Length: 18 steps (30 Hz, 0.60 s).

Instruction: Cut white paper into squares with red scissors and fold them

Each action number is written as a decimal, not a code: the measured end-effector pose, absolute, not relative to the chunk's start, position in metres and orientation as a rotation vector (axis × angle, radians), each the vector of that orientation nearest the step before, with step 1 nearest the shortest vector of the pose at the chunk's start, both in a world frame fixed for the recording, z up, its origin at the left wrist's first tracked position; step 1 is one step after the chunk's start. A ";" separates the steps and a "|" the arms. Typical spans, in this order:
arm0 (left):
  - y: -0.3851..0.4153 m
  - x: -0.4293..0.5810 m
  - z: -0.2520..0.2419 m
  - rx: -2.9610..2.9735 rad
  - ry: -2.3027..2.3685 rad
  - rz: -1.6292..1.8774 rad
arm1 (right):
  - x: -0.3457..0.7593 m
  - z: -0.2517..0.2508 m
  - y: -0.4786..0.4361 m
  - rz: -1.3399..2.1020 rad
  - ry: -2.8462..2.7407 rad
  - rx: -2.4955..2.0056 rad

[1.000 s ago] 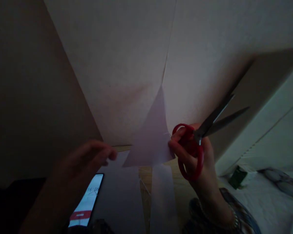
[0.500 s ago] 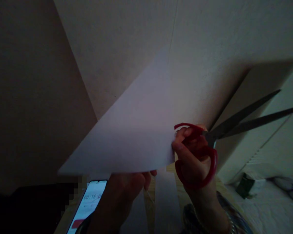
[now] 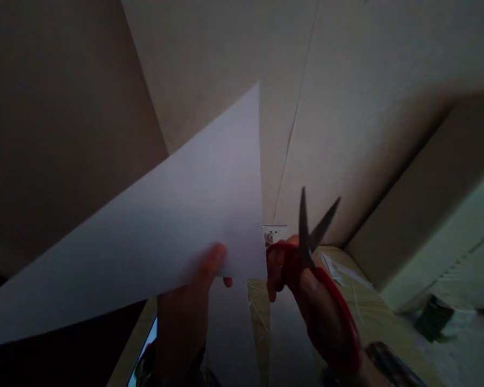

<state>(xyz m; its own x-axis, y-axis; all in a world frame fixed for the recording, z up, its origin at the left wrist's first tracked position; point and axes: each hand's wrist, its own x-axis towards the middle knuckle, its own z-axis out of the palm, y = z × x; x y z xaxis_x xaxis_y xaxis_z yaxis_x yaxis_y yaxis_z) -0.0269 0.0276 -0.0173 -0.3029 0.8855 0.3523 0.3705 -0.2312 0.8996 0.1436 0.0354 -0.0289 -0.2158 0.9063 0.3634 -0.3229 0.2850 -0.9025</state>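
Note:
A large white sheet of paper with a slanted upper edge is held up in front of me. My left hand pinches its lower edge, thumb on the near face and fingers mostly hidden behind. Just right of the paper, my right hand has its fingers through the red handles of a pair of scissors. The blades are spread and point up, apart from the paper. Below, two white paper pieces lie on the wooden table.
A phone lies at the table's left, mostly covered by my left arm. Paper scraps and thin strips lie at the right. Walls rise close behind the table, and a pale panel stands on the right.
My right hand has let go of the paper's right edge, and the scissors have turned from pointing right to pointing up. The paper has shifted left, and my left thumb now shows on it.

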 end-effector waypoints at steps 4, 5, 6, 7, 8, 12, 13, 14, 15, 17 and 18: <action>0.028 -0.027 -0.014 1.434 1.680 1.612 | 0.148 -0.051 0.031 1.349 -1.485 -0.678; 0.027 -0.026 -0.015 1.400 1.696 1.651 | 0.149 -0.054 0.029 1.368 -1.491 -0.705; 0.026 -0.024 -0.016 1.351 1.709 1.697 | 0.150 -0.054 0.028 1.380 -1.503 -0.718; 0.025 -0.021 -0.017 1.295 1.718 1.738 | 0.150 -0.054 0.026 1.391 -1.514 -0.736; 0.025 -0.018 -0.017 1.245 1.727 1.761 | 0.149 -0.052 0.024 1.397 -1.529 -0.754; 0.025 -0.006 -0.015 1.112 1.745 1.837 | 0.144 -0.045 0.017 1.455 -1.528 -0.750; 0.025 -0.005 -0.014 1.104 1.764 1.860 | 0.142 -0.045 0.016 1.476 -1.492 -0.748; 0.026 -0.006 -0.014 1.108 1.795 1.869 | 0.140 -0.045 0.015 1.495 -1.453 -0.744; 0.026 -0.007 -0.015 1.127 1.836 1.862 | 0.138 -0.046 0.015 1.509 -1.416 -0.753; 0.025 -0.013 -0.020 1.182 1.911 1.810 | 0.136 -0.047 0.014 1.519 -1.387 -0.795; 0.025 -0.017 -0.022 1.199 1.934 1.789 | 0.135 -0.047 0.014 1.509 -1.388 -0.806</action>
